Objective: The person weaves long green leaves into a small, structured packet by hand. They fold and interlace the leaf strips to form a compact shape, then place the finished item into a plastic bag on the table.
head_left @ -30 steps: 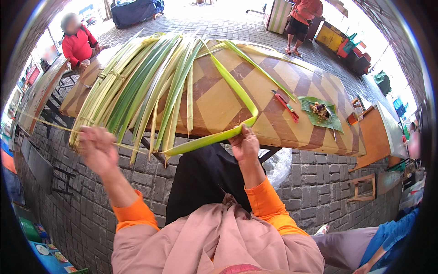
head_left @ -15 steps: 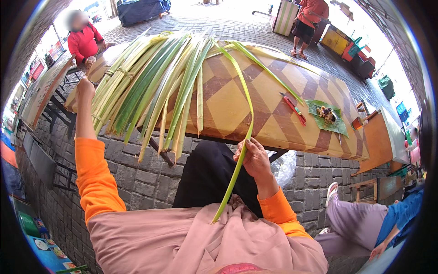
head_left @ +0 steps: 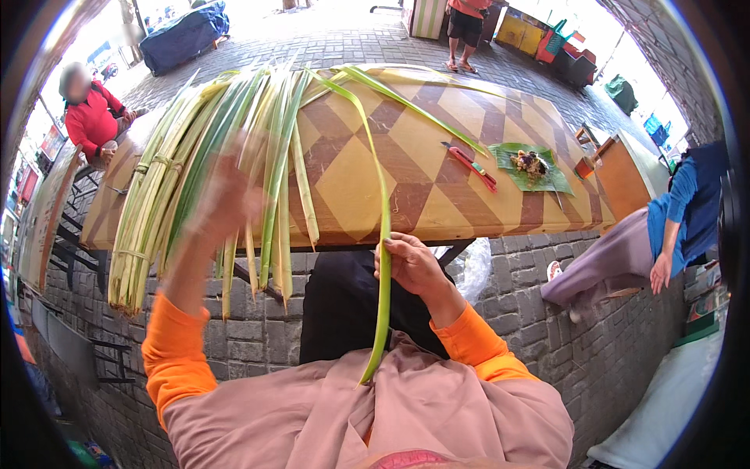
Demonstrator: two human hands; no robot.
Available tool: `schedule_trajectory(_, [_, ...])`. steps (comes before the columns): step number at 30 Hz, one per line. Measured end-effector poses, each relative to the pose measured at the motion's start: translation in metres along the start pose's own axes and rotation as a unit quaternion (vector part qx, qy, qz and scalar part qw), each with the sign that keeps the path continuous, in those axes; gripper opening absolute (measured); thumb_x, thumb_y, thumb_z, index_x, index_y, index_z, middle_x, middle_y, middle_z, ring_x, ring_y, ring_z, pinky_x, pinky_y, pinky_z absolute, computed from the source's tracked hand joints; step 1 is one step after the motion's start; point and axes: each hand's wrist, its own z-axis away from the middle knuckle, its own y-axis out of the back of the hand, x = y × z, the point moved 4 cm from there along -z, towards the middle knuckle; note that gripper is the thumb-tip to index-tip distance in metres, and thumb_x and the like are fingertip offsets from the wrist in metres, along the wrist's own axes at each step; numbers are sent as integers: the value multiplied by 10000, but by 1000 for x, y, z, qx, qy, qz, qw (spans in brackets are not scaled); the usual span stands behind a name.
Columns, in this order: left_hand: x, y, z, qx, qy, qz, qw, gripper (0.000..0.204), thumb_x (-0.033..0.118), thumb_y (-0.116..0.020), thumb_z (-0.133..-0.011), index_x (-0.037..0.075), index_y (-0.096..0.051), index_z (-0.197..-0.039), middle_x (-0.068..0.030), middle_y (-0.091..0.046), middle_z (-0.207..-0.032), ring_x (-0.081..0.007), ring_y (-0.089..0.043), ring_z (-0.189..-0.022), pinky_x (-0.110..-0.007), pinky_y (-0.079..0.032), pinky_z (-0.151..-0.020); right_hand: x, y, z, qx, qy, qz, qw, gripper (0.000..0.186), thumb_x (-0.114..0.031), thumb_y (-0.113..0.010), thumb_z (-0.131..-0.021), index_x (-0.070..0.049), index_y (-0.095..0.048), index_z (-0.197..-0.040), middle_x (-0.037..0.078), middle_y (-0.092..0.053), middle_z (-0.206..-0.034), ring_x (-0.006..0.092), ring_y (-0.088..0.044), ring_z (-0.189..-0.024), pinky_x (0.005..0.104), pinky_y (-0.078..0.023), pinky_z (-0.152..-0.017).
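My right hand (head_left: 416,270) pinches a long green leaf strip (head_left: 383,301) just off the near edge of the patterned table (head_left: 422,191). The strip's lower end hangs to my lap and its upper part lies across the tabletop. Smeared by motion, my left hand (head_left: 223,191) is over the pile of long pale-green leaves (head_left: 269,176) on the table's left; its fingers cannot be made out. Left of it, a tied bundle of the leaves (head_left: 137,242) sticks out past the near edge.
A red cutter knife (head_left: 473,167) lies right of the strip, beside a green leaf (head_left: 512,182) bearing dark food (head_left: 530,162). A person in red (head_left: 87,117) is at the far left; a person in blue (head_left: 678,215) is at the right. Another (head_left: 466,27) stands behind the table.
My left hand has come from the far left end of the leaves inward to the right, over the pile. My right hand keeps hold of the strip. The whole view has shifted.
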Motion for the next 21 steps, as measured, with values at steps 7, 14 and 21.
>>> schedule_trajectory(7, [237, -79, 54, -137, -427, 279, 849, 238, 124, -641, -711, 70, -613, -941, -92, -600, -1093, -270, -540, -1088, -484, -397, -922, 25, -8, 14, -124, -99, 76, 984, 247, -232, -500, -922, -38, -597, -803, 36, -595, -687, 110, -555, -597, 254, -465, -570])
schedule_trajectory(14, [236, -87, 30, -55, 92, 824, 556, 220, 128, -467, -950, -60, -581, -947, -132, -639, -794, -258, -654, -708, -349, -541, -683, -41, -8, 73, 48, 250, 305, 918, 368, -332, -405, -981, 4, -551, -956, 52, -559, -855, 125, -541, -817, 270, -435, -785])
schedule_trajectory(21, [217, -75, 16, 80, 111, 812, 567, 217, 119, -470, -940, -65, -564, -1005, -180, -642, -809, -286, -662, -730, -421, -572, -695, 11, -19, 140, -230, -102, 199, 947, 311, -300, -498, -946, 5, -549, -987, 73, -624, -788, 149, -626, -737, 274, -502, -677])
